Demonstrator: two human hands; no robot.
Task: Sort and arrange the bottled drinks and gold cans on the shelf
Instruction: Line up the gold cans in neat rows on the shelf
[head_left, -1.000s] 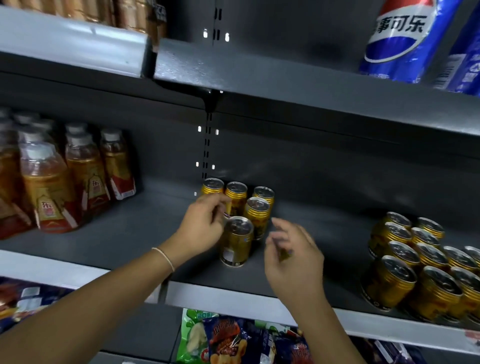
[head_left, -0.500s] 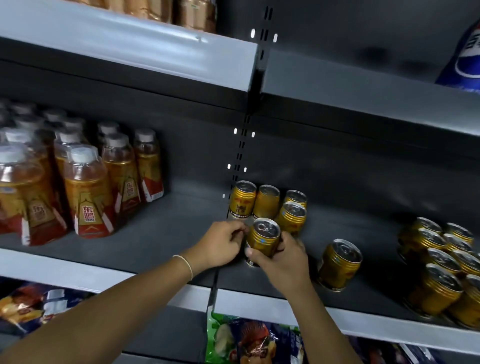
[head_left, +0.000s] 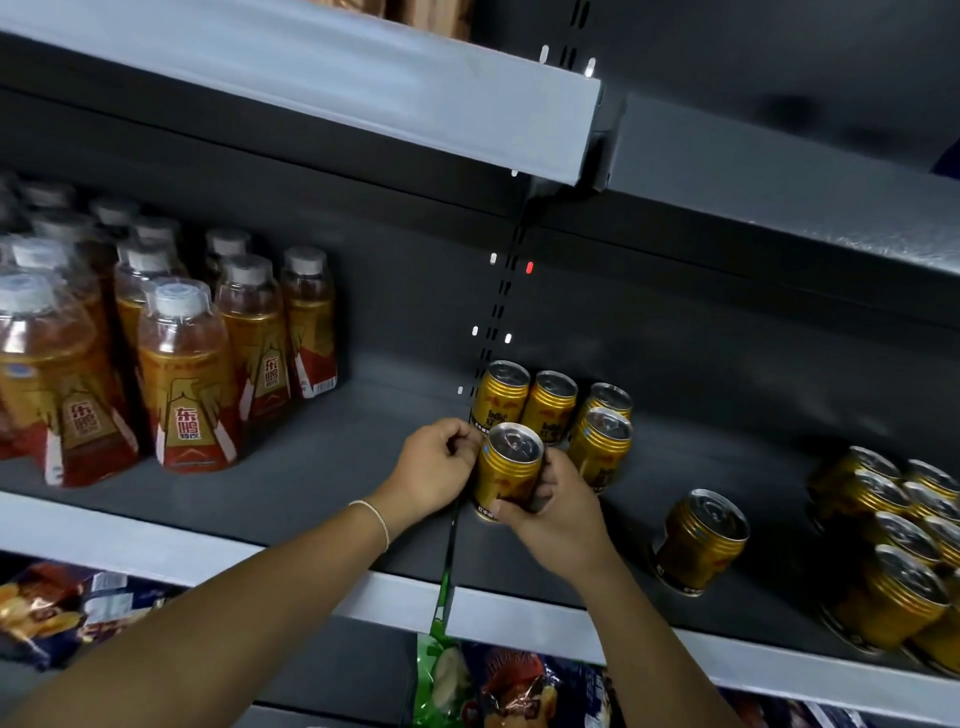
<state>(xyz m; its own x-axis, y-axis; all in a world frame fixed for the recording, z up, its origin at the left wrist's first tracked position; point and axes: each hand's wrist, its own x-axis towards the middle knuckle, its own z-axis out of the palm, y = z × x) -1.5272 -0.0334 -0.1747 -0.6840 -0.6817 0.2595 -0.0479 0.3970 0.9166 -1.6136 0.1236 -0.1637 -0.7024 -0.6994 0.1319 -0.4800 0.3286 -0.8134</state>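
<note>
Nearest, snack packets (head_left: 509, 686) lay on the lower level. On the shelf (head_left: 322, 467) above, the right hand (head_left: 561, 514) had its fingers wrapped round the front gold can (head_left: 506, 467), which stood upright. The left hand (head_left: 441, 462) had curled fingers tight against that can's left side; whether they gripped it could not be told. A lone can (head_left: 701, 540) stood apart to the right, with a cluster of cans (head_left: 904, 571) beyond. Four cans (head_left: 550, 400) stood just behind the hands, and bottled drinks (head_left: 182, 374) at the far left.

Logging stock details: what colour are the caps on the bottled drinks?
White to pale grey caps, seen in the head view.
</note>
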